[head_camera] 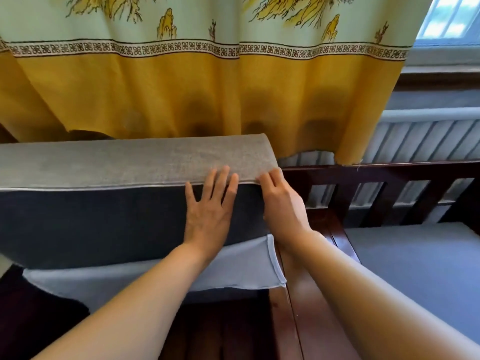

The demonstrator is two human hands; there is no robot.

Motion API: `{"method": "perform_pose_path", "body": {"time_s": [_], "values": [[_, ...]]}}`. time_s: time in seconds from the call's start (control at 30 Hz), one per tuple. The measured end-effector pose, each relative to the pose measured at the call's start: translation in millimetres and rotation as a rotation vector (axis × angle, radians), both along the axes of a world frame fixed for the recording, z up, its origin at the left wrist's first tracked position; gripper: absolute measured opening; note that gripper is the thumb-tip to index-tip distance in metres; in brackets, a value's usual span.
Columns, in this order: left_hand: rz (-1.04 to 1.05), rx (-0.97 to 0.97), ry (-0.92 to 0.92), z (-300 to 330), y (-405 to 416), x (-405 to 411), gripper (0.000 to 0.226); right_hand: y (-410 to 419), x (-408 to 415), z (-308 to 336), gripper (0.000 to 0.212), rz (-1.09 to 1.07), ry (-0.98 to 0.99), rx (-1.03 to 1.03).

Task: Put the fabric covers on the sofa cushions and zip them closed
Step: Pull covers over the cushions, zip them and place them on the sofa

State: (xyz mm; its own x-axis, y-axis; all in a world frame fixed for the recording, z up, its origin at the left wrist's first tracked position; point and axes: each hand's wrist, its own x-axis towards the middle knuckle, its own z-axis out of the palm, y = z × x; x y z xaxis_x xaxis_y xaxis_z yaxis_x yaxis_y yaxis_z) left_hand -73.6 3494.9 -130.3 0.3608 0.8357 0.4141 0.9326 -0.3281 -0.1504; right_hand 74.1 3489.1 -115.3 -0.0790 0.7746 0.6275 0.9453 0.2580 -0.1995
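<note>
- Cushion (104, 219) is standing on its long edge on the dark wooden sofa frame (306, 294), in front of the yellow curtain (181, 94); its dark face is turning toward the person and its lighter grey top edge is facing up.
- Left hand (210, 211) is lying flat on the dark face near the cushion's right end, fingers straight and spread, fingertips reaching over the piped seam; it is pressing, not gripping.
- Right hand (279, 203) is sitting at the top right corner, fingers curling onto the seam as if pinching the cover fabric there; whether a zip pull is between them is not showing.
- Loose flap of pale fabric (233, 266) with a stitched hem is hanging out below the cushion's lower edge, so the cover is probably not fully closed yet.
- Second cushion (415, 268) is lying flat on the seat to the right, well apart from both hands.
- Handling, as a judgement: the foam is likely light and springy but bulky, holding its slab shape while giving under a palm; the woven cover is looking soft, a little grippy, and prone to bunching at corners.
- Best hold is seeming to be the seam and corners, pinching fabric with one hand while the other is bracing the slab flat.
</note>
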Motion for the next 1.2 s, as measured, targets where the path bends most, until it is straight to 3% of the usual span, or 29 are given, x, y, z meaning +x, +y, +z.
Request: {"method": "perform_pose_path", "body": {"time_s": [0.1,0.27,0.47,0.83,1.07,1.2], "values": [[-0.066,-0.056,0.086,-21.6,-18.8,-0.5,0.095,-18.1,18.0,-26.3,0.039,-0.011,0.080,-0.086],[-0.136,-0.224,0.102,-53.0,-38.6,1.7,0.086,-45.2,44.5,-73.7,0.022,-0.064,0.126,-0.331],[-0.109,-0.322,0.053,-92.5,-48.2,12.4,0.082,-54.3,48.5,-122.8,0.031,-0.114,0.028,-0.491],[0.007,-0.353,-0.003,-164.1,-57.4,31.9,0.078,-40.3,54.5,-205.5,0.032,-0.111,0.187,-0.665],[0.020,-0.359,0.014,-168.9,-68.5,31.9,0.077,-41.7,43.4,-222.2,0.007,-0.159,0.261,-0.782],[0.023,-0.379,0.008,-154.7,-83.3,32.3,0.076,-50.9,42.2,-206.6,0.010,-0.105,0.452,-0.876]]}}
